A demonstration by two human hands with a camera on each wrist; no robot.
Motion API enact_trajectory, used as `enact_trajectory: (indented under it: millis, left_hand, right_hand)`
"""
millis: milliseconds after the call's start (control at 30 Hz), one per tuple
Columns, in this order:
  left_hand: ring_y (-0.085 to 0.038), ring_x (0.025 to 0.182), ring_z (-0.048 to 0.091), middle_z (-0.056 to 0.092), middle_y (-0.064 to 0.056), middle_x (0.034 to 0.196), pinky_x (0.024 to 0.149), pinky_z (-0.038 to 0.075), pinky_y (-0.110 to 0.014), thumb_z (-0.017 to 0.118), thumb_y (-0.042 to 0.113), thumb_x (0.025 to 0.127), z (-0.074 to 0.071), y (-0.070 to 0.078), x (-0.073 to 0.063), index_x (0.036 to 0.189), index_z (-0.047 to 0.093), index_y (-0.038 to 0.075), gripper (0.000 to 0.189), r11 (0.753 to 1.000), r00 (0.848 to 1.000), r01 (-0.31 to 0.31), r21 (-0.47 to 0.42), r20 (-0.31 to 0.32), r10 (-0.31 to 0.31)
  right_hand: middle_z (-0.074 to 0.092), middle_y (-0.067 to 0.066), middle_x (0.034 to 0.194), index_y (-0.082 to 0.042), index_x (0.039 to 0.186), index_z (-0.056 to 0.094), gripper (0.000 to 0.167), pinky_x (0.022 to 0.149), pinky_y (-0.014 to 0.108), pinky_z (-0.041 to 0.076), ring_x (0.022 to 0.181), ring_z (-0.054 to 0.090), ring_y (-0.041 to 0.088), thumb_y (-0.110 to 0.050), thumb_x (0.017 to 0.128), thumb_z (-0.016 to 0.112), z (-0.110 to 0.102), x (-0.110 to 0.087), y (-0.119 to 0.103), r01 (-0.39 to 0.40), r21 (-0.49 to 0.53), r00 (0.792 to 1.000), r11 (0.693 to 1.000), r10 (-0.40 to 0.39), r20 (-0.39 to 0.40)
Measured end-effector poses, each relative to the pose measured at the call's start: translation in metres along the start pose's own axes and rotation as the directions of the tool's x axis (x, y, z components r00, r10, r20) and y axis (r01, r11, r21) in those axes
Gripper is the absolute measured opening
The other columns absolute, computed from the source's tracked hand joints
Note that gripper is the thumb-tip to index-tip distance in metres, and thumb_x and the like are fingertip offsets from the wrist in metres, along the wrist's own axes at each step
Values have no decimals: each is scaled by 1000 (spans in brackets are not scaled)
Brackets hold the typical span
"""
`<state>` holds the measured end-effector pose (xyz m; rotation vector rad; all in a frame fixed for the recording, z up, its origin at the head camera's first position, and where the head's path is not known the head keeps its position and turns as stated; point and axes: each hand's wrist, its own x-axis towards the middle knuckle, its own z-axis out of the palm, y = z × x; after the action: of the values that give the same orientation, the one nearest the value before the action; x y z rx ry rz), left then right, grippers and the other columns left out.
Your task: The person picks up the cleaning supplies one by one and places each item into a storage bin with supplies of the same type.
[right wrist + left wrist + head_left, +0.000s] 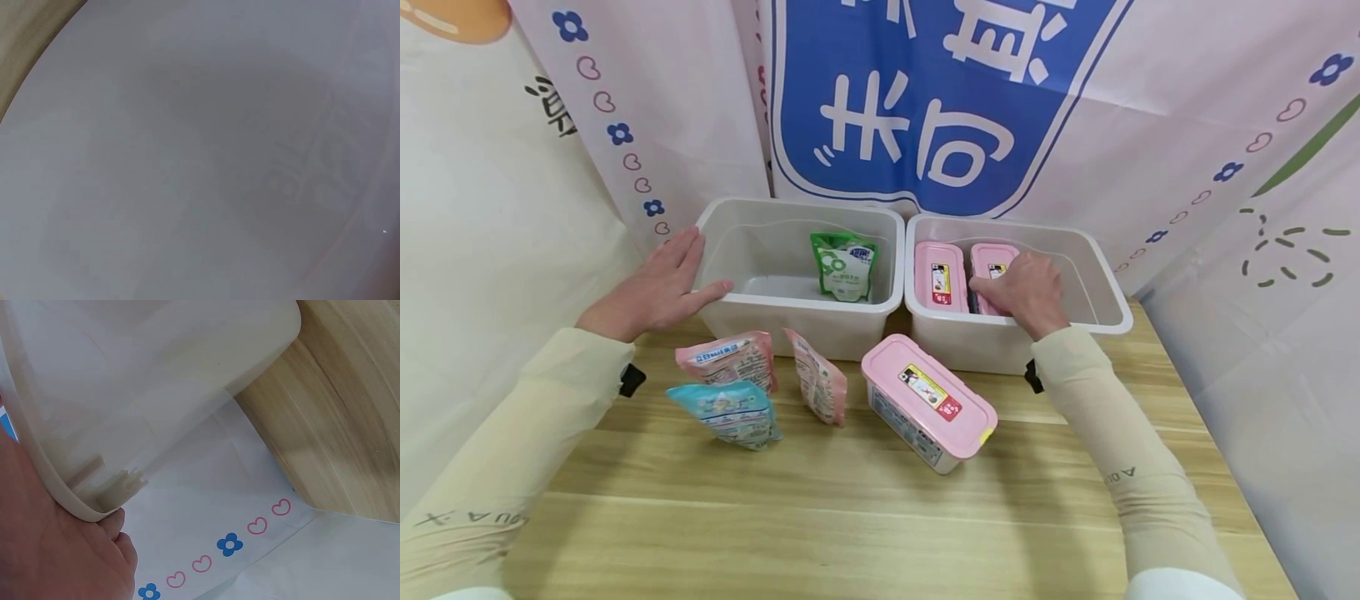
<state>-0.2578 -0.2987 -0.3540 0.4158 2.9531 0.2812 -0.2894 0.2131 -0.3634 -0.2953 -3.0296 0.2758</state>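
My left hand [658, 283] holds the left corner of a light-grey plastic bin [805, 307], its thumb over the front rim. Close up, fingers [119, 534] bend under the rim. A green-and-white pouch [845, 268] leans inside that bin. In the right-hand bin [1093, 287], my right hand [1030, 287] grips a pink-lidded box [992, 254], thumb at its left side; the far fingers are hidden. Another pink-lidded box [942, 279] stands to its left. The right wrist view shows mostly a blurred pale bin wall [156, 156].
On the wooden table [760, 533], before the bins, lie a third pink-lidded box [925, 400], a blue pouch [730, 412] and two pink pouches [733, 358], one of them standing edge-on. A printed cloth [842, 175] hangs right behind the bins.
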Motion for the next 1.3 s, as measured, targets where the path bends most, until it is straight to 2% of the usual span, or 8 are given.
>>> enact_trajectory:
  millis: [300,600,800,1033,1300]
  left_hand:
    - [-49,163,-8,-18,-25,174,131,2,-69,37,66,106,1,-1,1,165,-11,-3,102,1000,1000,-5,-4,-2,5]
    - [-48,163,-9,-18,-24,175,131,2,-69,37,66,106,1,1,3,166,-11,-1,102,1000,1000,-17,-10,-19,17]
    - [-47,163,-11,-18,-21,176,131,4,-69,36,68,105,2,0,-1,167,-11,1,102,999,999,-22,-23,-39,21]
    - [-48,163,-10,-18,-20,176,131,4,-70,36,67,105,1,-1,-2,167,-10,2,101,999,998,-33,-19,-50,32]
    - [-48,164,-9,-17,-22,176,132,4,-69,37,66,106,2,0,-1,166,-11,0,102,1000,999,-24,-7,-37,24]
  right_hand:
    - [69,18,84,2,94,67,74,52,29,41,71,64,30,-70,82,71,3,3,-1,2,-10,1000,1000,-2,4]
    - [70,18,86,3,101,67,75,53,30,42,73,66,31,-70,83,70,3,4,1,-16,-6,999,1000,16,29]
    - [67,16,82,2,100,67,77,53,29,40,70,64,28,-73,83,69,3,4,-1,-24,-30,999,999,25,45]
    - [67,17,81,4,109,66,82,51,28,39,68,64,28,-74,83,68,5,6,-2,-33,-44,998,998,36,53]
    - [65,16,79,4,109,66,84,50,28,39,66,63,27,-75,82,69,6,8,-2,-26,-52,997,998,30,75]
